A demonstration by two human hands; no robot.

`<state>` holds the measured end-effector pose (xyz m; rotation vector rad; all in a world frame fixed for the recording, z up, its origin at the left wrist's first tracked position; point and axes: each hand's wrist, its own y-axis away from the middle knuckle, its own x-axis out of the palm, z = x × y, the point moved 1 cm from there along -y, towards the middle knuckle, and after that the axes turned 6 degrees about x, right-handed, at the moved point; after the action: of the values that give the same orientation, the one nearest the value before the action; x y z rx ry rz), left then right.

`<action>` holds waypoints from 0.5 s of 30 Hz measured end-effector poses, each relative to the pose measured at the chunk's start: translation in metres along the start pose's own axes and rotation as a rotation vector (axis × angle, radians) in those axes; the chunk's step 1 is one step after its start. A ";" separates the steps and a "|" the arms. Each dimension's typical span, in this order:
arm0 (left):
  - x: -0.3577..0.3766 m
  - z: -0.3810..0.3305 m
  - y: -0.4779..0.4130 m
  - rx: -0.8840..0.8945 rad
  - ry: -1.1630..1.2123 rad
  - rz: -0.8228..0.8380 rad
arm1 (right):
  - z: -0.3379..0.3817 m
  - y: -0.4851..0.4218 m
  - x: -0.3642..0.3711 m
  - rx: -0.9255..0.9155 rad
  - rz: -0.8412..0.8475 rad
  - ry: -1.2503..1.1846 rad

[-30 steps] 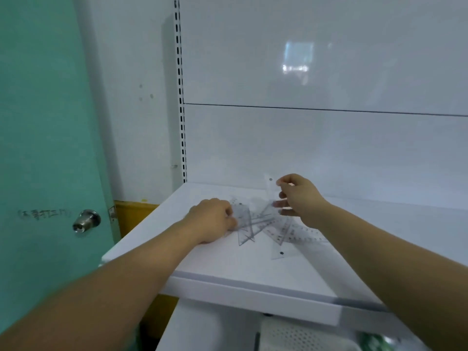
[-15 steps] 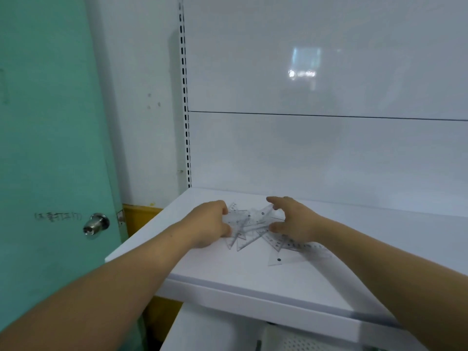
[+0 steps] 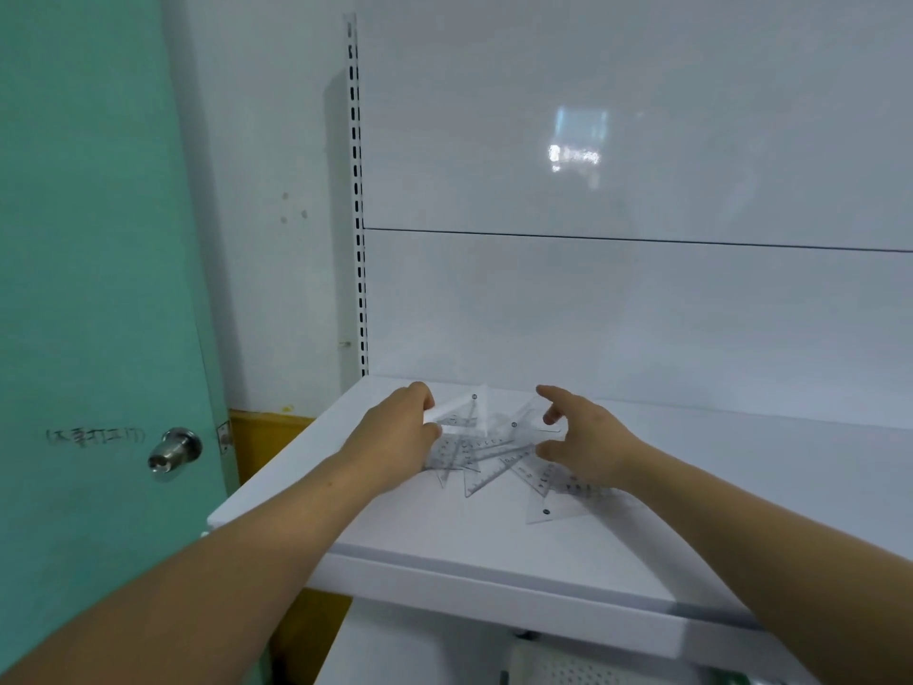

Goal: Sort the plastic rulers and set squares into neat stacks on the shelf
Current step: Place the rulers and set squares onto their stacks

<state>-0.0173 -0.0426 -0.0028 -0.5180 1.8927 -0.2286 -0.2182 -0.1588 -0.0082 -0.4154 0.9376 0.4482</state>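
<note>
While both bare forearms reach forward over a white shelf (image 3: pixel 444 546), a loose pile of clear plastic rulers and set squares (image 3: pixel 486 454) lies overlapping between the two hands, near the shelf's back left corner. The left hand (image 3: pixel 395 437) curls fingers and thumb around the edge of one set square (image 3: pixel 457 412) at the pile's left side. The right hand (image 3: pixel 588 437) is spread, forefinger and thumb apart, over the pile's right side. A teal door (image 3: pixel 89 289) with a metal knob (image 3: pixel 174 453) stands to the left.
</note>
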 end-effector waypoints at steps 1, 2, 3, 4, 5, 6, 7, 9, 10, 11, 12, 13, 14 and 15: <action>0.000 0.001 0.001 0.005 -0.009 -0.008 | 0.000 0.001 0.000 0.014 -0.011 -0.004; 0.000 0.002 0.001 0.012 -0.017 -0.015 | -0.001 0.003 0.000 0.026 -0.026 -0.010; 0.001 0.004 0.001 0.019 -0.022 -0.013 | -0.001 0.004 0.000 0.034 -0.042 -0.013; 0.002 0.006 0.000 0.021 -0.020 0.002 | -0.001 0.007 -0.001 0.042 -0.056 -0.017; 0.003 0.008 0.000 0.018 -0.006 0.025 | -0.001 0.009 -0.001 0.049 -0.068 -0.024; 0.004 0.009 -0.001 0.009 0.021 0.051 | -0.001 0.012 -0.002 0.054 -0.081 -0.039; 0.004 0.010 -0.002 -0.003 0.058 0.079 | -0.001 0.015 -0.003 0.059 -0.095 -0.058; 0.005 0.009 -0.003 -0.011 0.120 0.113 | -0.002 0.020 -0.004 0.071 -0.130 -0.071; 0.006 0.008 -0.004 -0.005 0.142 0.129 | -0.003 0.022 -0.005 0.077 -0.152 -0.056; 0.006 0.006 -0.004 0.013 0.153 0.137 | -0.005 0.025 -0.006 0.084 -0.178 -0.039; 0.007 0.004 -0.005 0.037 0.152 0.134 | -0.007 0.027 -0.007 0.092 -0.204 -0.028; 0.008 0.001 -0.005 0.062 0.144 0.124 | -0.009 0.030 -0.008 0.099 -0.228 -0.024; 0.010 -0.002 -0.005 0.085 0.139 0.113 | -0.013 0.033 -0.009 0.107 -0.247 -0.024; 0.012 -0.006 -0.005 0.110 0.137 0.108 | -0.017 0.037 -0.011 0.117 -0.261 -0.026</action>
<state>-0.0247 -0.0526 -0.0085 -0.3317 2.0217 -0.3016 -0.2547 -0.1389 -0.0136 -0.4179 0.8653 0.1600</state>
